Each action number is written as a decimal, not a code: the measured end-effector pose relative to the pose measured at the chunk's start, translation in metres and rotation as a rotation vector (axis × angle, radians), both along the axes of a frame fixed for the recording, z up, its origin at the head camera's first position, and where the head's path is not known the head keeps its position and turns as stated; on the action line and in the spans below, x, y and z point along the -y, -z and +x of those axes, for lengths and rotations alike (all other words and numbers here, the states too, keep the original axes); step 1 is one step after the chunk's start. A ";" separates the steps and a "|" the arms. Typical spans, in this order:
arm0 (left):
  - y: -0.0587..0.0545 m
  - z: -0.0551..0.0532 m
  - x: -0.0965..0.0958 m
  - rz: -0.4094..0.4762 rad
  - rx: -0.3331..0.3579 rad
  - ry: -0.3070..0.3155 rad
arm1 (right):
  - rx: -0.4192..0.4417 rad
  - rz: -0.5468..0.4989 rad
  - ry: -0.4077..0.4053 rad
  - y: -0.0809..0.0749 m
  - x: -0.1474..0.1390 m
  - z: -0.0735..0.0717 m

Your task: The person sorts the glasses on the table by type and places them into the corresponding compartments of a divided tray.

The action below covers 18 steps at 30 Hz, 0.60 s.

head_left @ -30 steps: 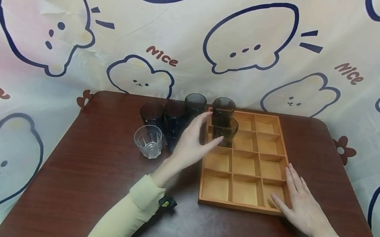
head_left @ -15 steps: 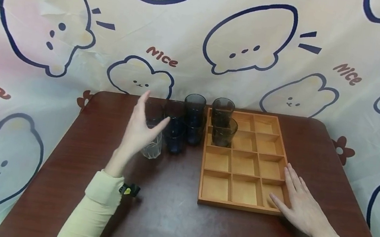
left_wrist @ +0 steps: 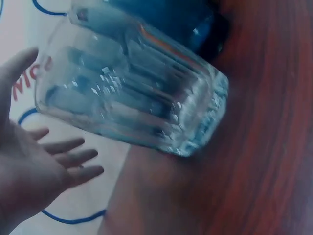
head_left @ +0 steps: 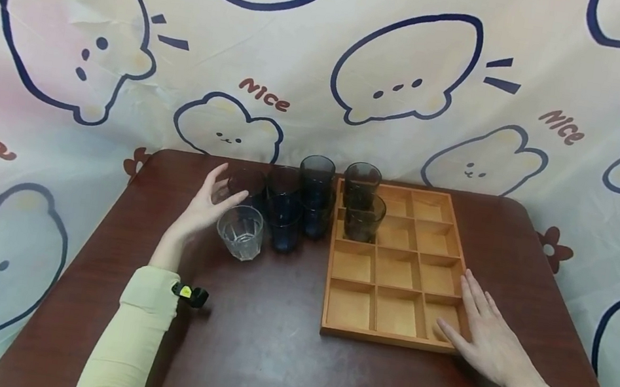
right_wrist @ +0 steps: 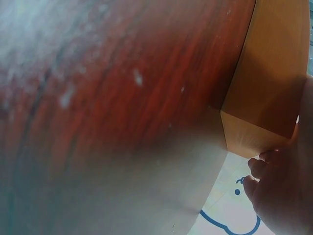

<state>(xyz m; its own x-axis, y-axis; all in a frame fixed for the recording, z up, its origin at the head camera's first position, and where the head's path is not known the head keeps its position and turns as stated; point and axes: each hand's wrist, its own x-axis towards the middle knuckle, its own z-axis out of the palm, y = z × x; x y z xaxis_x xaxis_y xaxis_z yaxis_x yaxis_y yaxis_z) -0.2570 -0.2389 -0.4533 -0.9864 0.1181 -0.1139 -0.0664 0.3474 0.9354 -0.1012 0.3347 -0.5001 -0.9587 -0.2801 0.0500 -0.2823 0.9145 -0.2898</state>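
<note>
- Hovering beside the clear glass point(head_left: 243, 238) at ten o'clock on the table point(head_left: 262, 365), our left hand point(head_left: 204, 205) has fingers apart.
- Dark glasses point(head_left: 283, 233) cluster at eleven.
- At three, our right hand point(head_left: 493, 345), fingers apart, rests against the wooden tray point(head_left: 389, 339).
- Two smoky glasses point(head_left: 364, 223) stand at the tray's eleven o'clock.
</note>
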 end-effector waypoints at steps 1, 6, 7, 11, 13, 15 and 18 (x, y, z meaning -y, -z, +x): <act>0.002 -0.001 0.003 -0.009 0.006 0.016 | -0.001 0.000 -0.003 0.000 0.001 0.000; 0.010 -0.006 0.006 -0.005 0.010 0.048 | -0.018 0.009 -0.007 0.001 0.001 -0.001; 0.011 -0.008 0.006 0.003 0.010 0.049 | -0.019 0.010 -0.008 0.001 0.001 -0.002; 0.015 -0.013 0.005 0.041 0.033 0.067 | -0.017 0.009 -0.008 0.002 0.001 -0.002; 0.017 -0.016 0.004 0.049 0.048 0.078 | -0.016 0.007 -0.008 0.002 0.001 -0.002; 0.019 -0.017 0.004 0.046 0.062 0.084 | -0.016 0.006 -0.007 0.003 0.001 -0.001; 0.020 -0.019 0.003 0.039 0.080 0.089 | -0.016 0.005 -0.006 0.002 0.001 -0.001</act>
